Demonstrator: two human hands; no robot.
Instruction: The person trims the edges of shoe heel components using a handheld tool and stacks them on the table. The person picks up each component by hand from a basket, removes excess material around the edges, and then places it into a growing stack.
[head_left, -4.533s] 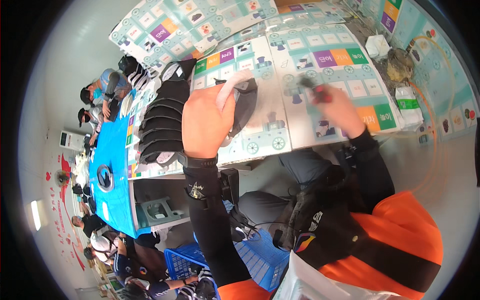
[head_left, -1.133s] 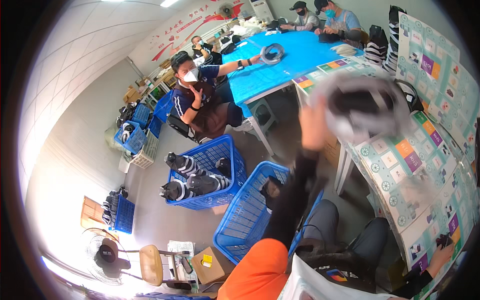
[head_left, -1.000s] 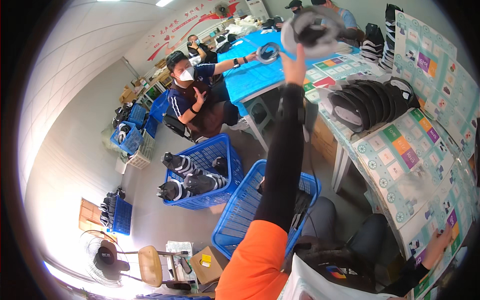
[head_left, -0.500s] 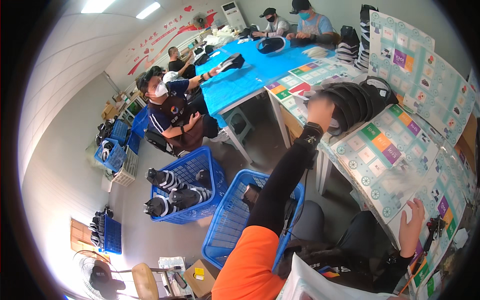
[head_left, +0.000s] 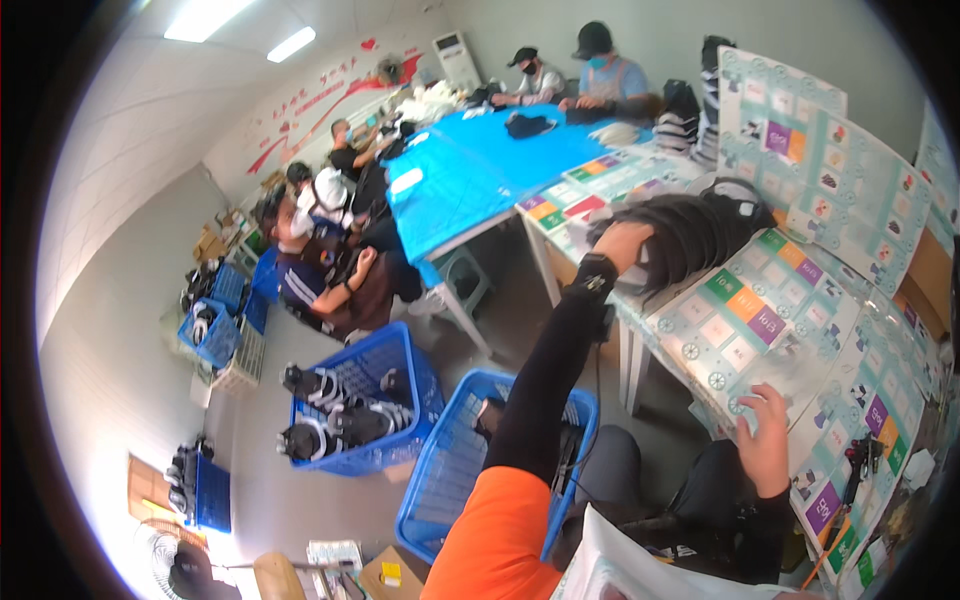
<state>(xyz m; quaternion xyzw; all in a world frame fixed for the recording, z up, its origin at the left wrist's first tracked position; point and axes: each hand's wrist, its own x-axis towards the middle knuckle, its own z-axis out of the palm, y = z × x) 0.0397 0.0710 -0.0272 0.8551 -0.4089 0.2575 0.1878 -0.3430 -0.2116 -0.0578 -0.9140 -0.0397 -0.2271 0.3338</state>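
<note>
My left hand [head_left: 622, 247] reaches out to the near end of a row of nested black caps [head_left: 690, 235] lying on the worktable. Its fingers close round the edge of the end cap, and part of the fingertips is hidden against the stack. Above my lap, beside the table's front edge, my right hand [head_left: 764, 442] is raised with its fingers loosely bent and apart, holding nothing. Under both hands' reach spreads a patterned board [head_left: 715, 330] with coloured squares, covering the tabletop.
Two blue baskets [head_left: 432, 500] stand on the floor to my left; the farther holds several black-and-white stacks [head_left: 362, 422]. Behind is a blue-covered table [head_left: 470, 170] with co-workers around it. Patterned panels [head_left: 785, 120] rise at the right, near a dark tool [head_left: 857, 465].
My right hand has lifted and shifted left off the board. My left hand stays at the stack's end. A co-worker at left has drawn back an arm that held out a dark item.
</note>
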